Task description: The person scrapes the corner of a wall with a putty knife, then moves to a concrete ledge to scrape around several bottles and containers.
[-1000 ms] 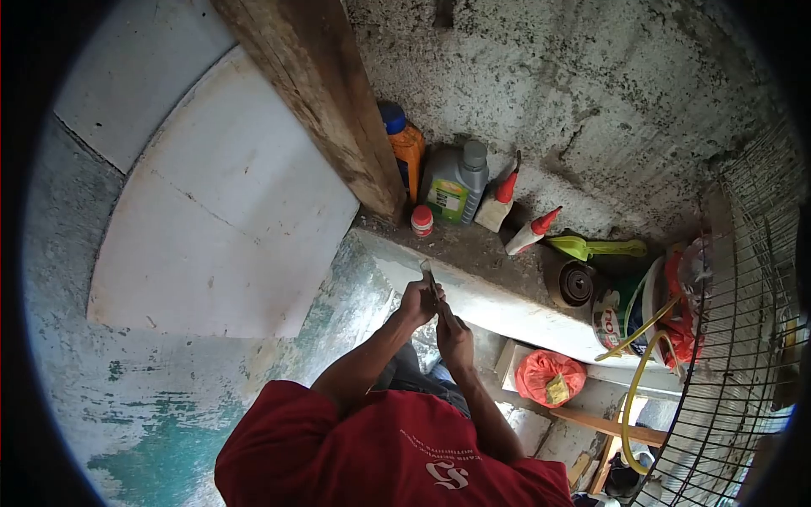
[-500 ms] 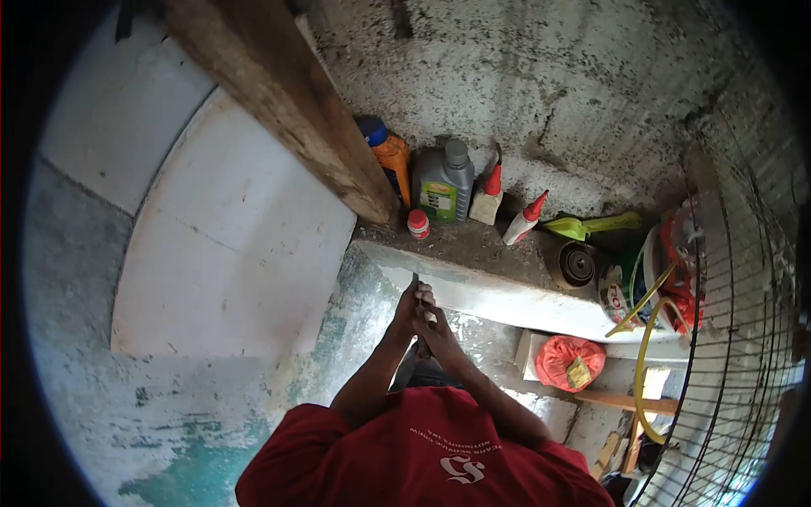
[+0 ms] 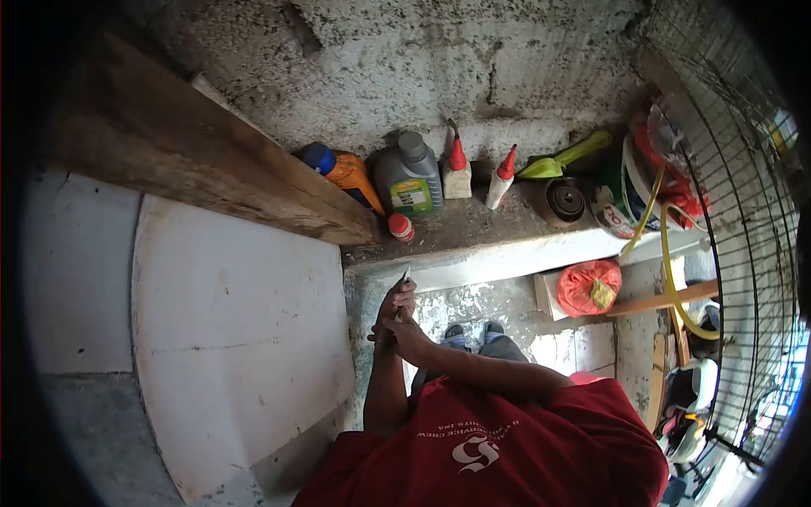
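My left hand (image 3: pixel 397 297) is closed round a slim pointed tool (image 3: pixel 407 275), whose pale, blade-like tip sticks out past the fingers; its exact kind does not show. Against the base of that hand, my right hand (image 3: pixel 409 338) is closed, its fingers curled close to the left wrist. What the right fingers grip is hidden. Both hands are held in the air, just short of the ledge (image 3: pixel 473 260). On that ledge, closest to the hands, stands a small red-and-white bottle (image 3: pixel 401 226).
Behind it stand an orange bottle (image 3: pixel 353 179), a grey oil bottle (image 3: pixel 410 179) and two red-nozzled glue bottles (image 3: pixel 457 173). A green scoop (image 3: pixel 557 162) lies farther right. A wooden post (image 3: pixel 228 182) slants in from the left; a wire rack (image 3: pixel 743 220) borders the right.
The view has swung, showing more floor and my feet. My hands appear slightly left and lower, and the tool's tip now looks paler and broader. The hands remain together.
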Tool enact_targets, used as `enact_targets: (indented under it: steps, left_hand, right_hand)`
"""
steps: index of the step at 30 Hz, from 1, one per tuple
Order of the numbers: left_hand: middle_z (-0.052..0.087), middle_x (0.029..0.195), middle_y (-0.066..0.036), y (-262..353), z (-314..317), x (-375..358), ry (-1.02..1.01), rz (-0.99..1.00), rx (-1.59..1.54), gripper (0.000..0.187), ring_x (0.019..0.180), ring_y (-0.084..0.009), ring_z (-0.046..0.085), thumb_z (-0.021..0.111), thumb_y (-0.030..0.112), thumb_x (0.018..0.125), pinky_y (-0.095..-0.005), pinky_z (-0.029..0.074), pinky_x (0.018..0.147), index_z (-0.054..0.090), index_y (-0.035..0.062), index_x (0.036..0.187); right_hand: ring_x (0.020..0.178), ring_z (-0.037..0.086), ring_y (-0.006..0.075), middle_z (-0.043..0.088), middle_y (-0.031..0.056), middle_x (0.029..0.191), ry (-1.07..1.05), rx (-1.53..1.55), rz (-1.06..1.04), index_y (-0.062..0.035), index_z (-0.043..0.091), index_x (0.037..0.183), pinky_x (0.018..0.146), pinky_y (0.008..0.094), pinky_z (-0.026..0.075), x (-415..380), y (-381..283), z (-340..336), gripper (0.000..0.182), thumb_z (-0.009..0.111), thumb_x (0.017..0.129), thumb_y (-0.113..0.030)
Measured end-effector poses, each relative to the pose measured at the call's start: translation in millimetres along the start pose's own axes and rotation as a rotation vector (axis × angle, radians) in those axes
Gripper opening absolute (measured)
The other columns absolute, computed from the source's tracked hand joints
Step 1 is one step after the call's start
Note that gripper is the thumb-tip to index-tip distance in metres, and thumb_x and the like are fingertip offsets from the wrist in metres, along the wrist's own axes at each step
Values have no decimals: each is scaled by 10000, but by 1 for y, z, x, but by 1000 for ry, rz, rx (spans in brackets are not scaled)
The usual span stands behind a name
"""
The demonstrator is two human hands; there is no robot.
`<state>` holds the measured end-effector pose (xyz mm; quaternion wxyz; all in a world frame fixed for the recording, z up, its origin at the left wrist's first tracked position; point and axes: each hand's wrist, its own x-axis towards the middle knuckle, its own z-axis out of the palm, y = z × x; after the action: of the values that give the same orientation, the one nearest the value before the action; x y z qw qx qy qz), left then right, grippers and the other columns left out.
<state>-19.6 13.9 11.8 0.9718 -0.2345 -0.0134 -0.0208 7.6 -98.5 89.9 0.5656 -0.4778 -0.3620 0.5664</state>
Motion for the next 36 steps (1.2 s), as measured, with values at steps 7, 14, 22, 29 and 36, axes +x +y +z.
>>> enact_targets:
  steps: [7, 14, 22, 29, 36]
  left_hand:
    - [503, 656, -125, 30, -9, 4, -82, -242, -51, 340, 561, -180, 470, 321, 278, 884, -267, 427, 512, 440, -23, 782]
    - [468, 588, -116, -2, -1, 10, -142, -372, -738, 508, 414, -163, 316, 295, 441, 871, -300, 313, 393, 481, -5, 712]
    - [455, 616, -92, 9, 2, 3, -66, -222, -502, 410, 452, -145, 316, 324, 367, 857, -294, 318, 445, 483, 7, 745]
    - [451, 671, -67, 23, -17, 45, 159, -70, -276, 242, 545, -130, 368, 365, 227, 845, -276, 363, 546, 472, 14, 808]
    - [448, 727, -41, -11, -27, 52, 293, -17, -476, 94, 638, -115, 419, 407, 88, 833, -258, 408, 647, 460, 20, 870]
  right_hand:
    - [853, 550, 228, 455, 174, 1046, 74, -78, 182, 1, 334, 997, 707, 300, 483, 29, 7, 4, 289, 488, 755, 40]
    - [708, 560, 248, 429, 124, 854, 730, 717, 393, -75, 232, 1050, 540, 376, 522, 58, 13, 29, 362, 468, 788, 4]
    - [656, 550, 217, 455, 112, 805, 662, 794, 249, -167, 188, 1146, 505, 356, 513, 51, 11, 29, 458, 464, 802, -40]
    - [595, 484, 187, 414, 94, 796, 1119, 367, -187, -130, 293, 1051, 491, 316, 462, 92, 86, -9, 340, 491, 784, -56]
    - [725, 501, 284, 370, 113, 962, 851, 1064, 250, -209, 285, 1127, 562, 446, 459, 19, -42, -19, 381, 412, 779, -123]
